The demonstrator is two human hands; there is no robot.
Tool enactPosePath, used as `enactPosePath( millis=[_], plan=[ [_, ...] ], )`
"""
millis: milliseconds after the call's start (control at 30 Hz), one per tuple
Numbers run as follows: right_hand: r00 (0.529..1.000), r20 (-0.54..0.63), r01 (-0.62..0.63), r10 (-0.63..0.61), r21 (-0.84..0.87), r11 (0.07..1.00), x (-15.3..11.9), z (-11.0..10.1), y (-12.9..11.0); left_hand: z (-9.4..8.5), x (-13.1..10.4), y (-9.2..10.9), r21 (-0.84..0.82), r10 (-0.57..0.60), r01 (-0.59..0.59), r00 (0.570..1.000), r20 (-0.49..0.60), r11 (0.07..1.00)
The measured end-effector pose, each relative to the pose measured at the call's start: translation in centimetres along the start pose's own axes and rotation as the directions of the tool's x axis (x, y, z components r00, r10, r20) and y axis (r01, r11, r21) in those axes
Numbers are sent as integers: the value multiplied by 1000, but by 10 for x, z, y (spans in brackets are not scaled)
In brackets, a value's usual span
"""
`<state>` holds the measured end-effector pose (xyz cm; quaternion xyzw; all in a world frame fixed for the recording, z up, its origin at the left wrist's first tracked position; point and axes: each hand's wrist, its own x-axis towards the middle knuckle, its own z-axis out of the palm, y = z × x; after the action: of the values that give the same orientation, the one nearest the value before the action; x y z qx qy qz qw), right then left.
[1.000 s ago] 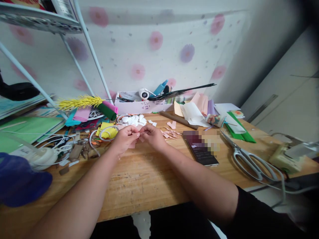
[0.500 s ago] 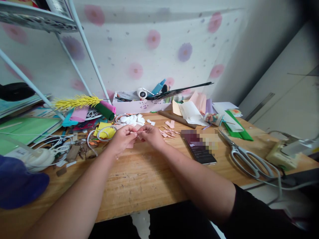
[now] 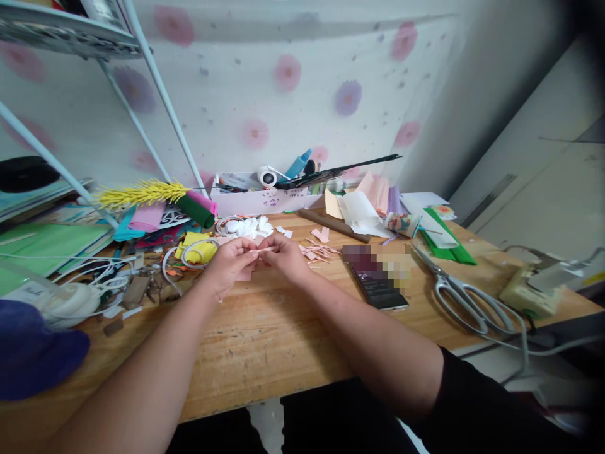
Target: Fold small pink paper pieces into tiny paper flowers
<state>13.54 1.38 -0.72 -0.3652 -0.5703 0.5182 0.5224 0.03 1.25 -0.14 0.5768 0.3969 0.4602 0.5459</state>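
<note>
My left hand [image 3: 233, 263] and my right hand [image 3: 284, 257] meet above the wooden table, fingertips pinched together. Between them they hold a small strip of pink paper [image 3: 267, 250], mostly covered by the fingers. A pink paper piece [image 3: 244, 273] shows just under my left hand. Right of my right hand lies a pile of thin pink paper strips [image 3: 321, 251]. White paper pieces [image 3: 249, 227] lie behind the hands, and a yellow piece [image 3: 197, 248] with a white cable ring is left of them.
A phone [image 3: 378, 277] and large scissors [image 3: 460, 293] lie on the right. Behind stands a white box [image 3: 265, 203] of tools, beside a brown roll [image 3: 333, 226]. Cables, green folders [image 3: 57, 252] and a white shelf rack [image 3: 163, 94] crowd the left.
A little more of the pink strip shows between my fingertips. Both hands stay together in nearly the same place, and the view has shifted slightly.
</note>
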Motion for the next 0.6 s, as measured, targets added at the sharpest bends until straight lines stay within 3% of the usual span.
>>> enactPosePath(
  millis=[267, 433, 600],
  plan=[
    [999, 17, -38, 38, 2, 999, 3, -1, 6, -4, 4, -2, 138, 73, -66, 996, -47, 988],
    [1000, 1, 10, -10, -21, 1000, 4, -3, 8, -1, 1, -1, 31, 21, -21, 1000, -5, 999],
    [1000, 10, 18, -18, -20, 1000, 3, -2, 7, -4, 3, -3, 62, 57, -55, 998, -22, 997]
  ],
)
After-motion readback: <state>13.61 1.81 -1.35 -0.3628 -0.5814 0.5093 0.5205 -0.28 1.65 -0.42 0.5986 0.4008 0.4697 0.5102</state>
